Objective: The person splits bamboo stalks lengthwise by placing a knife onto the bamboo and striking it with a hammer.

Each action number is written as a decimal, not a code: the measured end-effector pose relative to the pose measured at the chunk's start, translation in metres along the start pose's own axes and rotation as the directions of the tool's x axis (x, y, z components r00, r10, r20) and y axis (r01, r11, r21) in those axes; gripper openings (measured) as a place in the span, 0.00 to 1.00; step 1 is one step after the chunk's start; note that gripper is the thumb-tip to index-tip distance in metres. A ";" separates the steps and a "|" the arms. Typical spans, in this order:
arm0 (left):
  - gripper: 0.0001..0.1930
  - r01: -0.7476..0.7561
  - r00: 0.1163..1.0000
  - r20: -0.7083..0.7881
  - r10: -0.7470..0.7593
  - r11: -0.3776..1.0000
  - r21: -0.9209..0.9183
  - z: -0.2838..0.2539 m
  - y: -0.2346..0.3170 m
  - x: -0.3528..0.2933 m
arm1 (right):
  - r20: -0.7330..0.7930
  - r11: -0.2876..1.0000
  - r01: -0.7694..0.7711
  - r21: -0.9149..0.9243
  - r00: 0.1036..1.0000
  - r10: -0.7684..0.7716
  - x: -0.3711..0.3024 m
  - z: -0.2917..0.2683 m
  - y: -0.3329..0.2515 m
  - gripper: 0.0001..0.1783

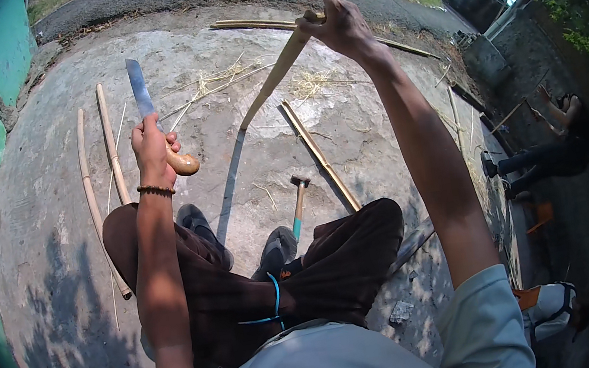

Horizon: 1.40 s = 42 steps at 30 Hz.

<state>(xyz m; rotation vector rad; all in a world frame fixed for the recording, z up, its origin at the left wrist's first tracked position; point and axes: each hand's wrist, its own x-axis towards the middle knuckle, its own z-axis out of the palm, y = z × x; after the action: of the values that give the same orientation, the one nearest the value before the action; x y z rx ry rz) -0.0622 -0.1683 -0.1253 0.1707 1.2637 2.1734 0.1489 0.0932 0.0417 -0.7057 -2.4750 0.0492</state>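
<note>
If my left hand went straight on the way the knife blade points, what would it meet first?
Beyond the knife blade in your left hand, the way looks free over the concrete toward the road. Height is hard to judge here; if the blade slopes down, it might meet the concrete first.

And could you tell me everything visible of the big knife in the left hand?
The big knife has a long bluish-grey blade, metal by its look, with a blunt end, and a glossy brown handle, apparently wood, swelling into a rounded end. The left hand grips it, covering where blade and handle meet. The blade points forward, over the grey ground.
</note>
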 end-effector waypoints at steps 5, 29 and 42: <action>0.18 0.031 0.997 -0.072 -0.028 0.998 0.047 -0.014 -0.028 0.028 | -0.036 0.993 -0.121 -0.011 0.992 0.121 -0.033 -0.030 0.001 0.35; 0.12 0.006 1.000 0.001 -0.007 0.966 0.257 -0.016 -0.037 0.032 | -0.074 0.975 -0.182 0.126 0.979 0.192 0.016 -0.021 -0.016 0.33; 0.15 -0.223 0.930 0.344 0.126 0.940 0.259 0.019 0.014 -0.001 | -0.070 0.940 -0.038 0.340 0.995 0.066 -0.008 -0.014 -0.006 0.36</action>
<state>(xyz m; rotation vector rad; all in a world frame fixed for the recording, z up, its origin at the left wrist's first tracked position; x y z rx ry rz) -0.0600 -0.1598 -0.1040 0.7601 1.4127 1.9817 0.1585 0.0823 0.0503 -0.6089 -2.2891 0.4477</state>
